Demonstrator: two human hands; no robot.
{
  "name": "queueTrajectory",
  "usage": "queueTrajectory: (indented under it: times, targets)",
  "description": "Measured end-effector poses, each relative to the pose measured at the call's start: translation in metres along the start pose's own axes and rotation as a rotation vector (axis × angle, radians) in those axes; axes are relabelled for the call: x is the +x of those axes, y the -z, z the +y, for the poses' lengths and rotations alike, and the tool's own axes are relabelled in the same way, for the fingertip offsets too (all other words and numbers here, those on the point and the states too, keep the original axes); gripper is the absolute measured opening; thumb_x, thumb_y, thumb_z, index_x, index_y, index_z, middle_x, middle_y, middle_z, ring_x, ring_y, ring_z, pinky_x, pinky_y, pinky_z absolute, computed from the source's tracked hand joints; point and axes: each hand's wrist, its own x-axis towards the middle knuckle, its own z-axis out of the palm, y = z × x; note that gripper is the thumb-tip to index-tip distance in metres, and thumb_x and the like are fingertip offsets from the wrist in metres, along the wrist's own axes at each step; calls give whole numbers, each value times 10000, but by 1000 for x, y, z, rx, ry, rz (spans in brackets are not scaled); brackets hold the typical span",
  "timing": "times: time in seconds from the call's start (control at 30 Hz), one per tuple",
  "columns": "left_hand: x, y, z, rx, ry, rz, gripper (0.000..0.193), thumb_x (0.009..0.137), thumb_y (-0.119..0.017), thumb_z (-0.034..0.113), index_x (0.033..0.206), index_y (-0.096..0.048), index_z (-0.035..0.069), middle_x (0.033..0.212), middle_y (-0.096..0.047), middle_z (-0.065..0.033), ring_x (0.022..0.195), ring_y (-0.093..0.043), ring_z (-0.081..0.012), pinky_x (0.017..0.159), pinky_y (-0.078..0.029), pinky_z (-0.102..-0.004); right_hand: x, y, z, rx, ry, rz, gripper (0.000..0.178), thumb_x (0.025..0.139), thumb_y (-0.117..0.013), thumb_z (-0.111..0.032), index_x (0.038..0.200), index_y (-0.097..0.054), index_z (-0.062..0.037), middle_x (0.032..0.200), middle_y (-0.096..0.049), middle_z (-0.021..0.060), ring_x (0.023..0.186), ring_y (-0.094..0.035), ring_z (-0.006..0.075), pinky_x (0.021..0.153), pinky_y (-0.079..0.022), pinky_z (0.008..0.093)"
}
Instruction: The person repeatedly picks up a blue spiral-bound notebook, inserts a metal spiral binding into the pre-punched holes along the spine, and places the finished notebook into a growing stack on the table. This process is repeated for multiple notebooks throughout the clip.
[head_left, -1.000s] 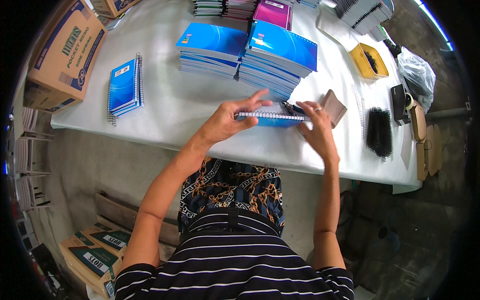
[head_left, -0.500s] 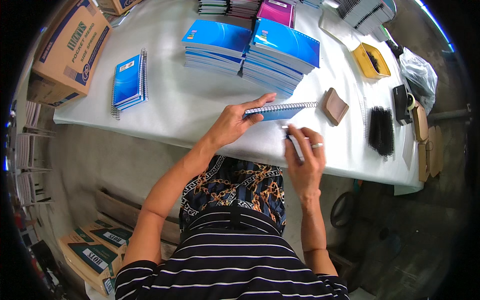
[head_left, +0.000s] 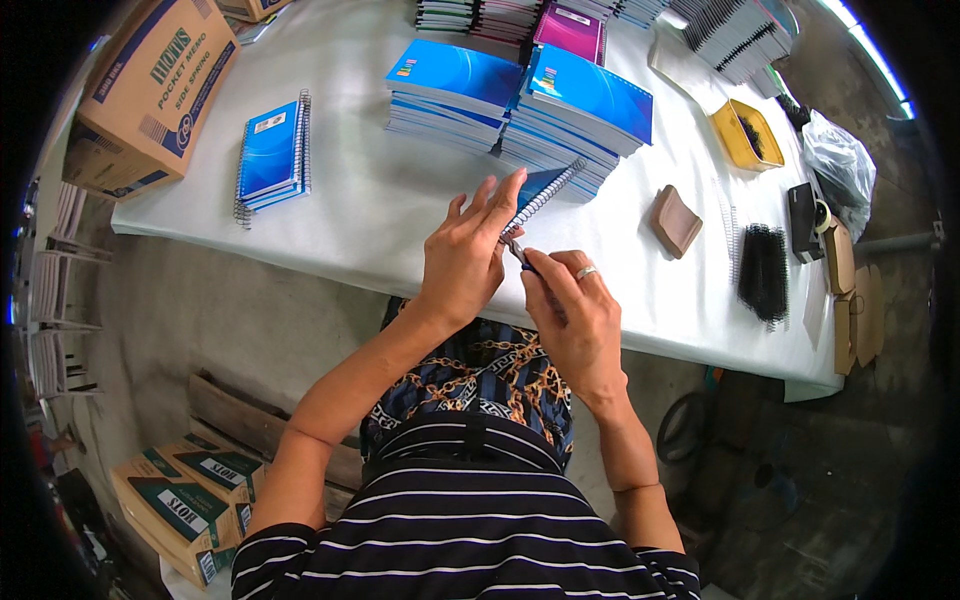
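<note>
My left hand (head_left: 462, 258) is closed around a blue spiral notebook (head_left: 534, 190), tilted so that its wire coil (head_left: 556, 192) runs up and away to the right. In my right hand (head_left: 582, 325) is a pair of pliers (head_left: 516, 251), whose metal jaws are at the near end of the coil. Whether the jaws grip the wire cannot be told. Just behind the notebook stand two stacks of blue books, the left stack (head_left: 455, 72) and the right stack (head_left: 592, 88). A small pile of blue spiral notebooks (head_left: 272, 152) lies to the left.
A brown shaped block (head_left: 676, 222), black wire coils (head_left: 764, 275) and a yellow tub (head_left: 742, 135) are on the right of the white-covered table (head_left: 350, 225). A tape dispenser (head_left: 806, 222) stands beyond them. Cardboard box (head_left: 150, 95) at far left; purple notebooks (head_left: 570, 35) at the back.
The notebook has turned from nearly level to steeply slanted, its near end closer to me. My right hand has moved left, bringing the pliers to the coil's end.
</note>
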Motion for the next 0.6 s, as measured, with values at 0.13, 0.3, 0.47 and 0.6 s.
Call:
queueTrajectory:
  times: [0.13,0.3,0.47,0.6]
  targets:
    - [-4,12,-8,187,-117,152,767,717,-481,-191,1437,-425,67,1288,-602,-185,1188,-588,-341,1033,-408,-487,22,13,-12,482,-438,-339,196,945,-596,-102,1079,-662,27,875,-646,127,656,-606,157,570,-491,311]
    - [-16,48,-9,403,-199,214,656,789,-612,-79,1413,-456,49,1265,-609,-200,1169,-599,-340,1001,-442,-483,29,5,-18,418,-154,-379,210,941,-582,-81,1105,-659,24,908,-646,141,764,-622,199,681,-520,307]
    - [-9,123,-33,584,-173,325,617,848,-642,27,1431,-448,82,1229,-643,-143,1122,-627,-317,964,-472,-483,42,0,15,-84,24,-110,204,896,-645,-81,1090,-659,-18,955,-606,133,815,-614,255,706,-504,375]
    - [25,186,-96,775,-91,289,593,850,-672,118,1412,-486,145,1353,-582,-47,1321,-470,-313,1088,-371,-491,46,-11,83,-544,148,-62,251,882,-673,-133,1118,-645,-51,1042,-597,140,970,-571,312,824,-461,427]
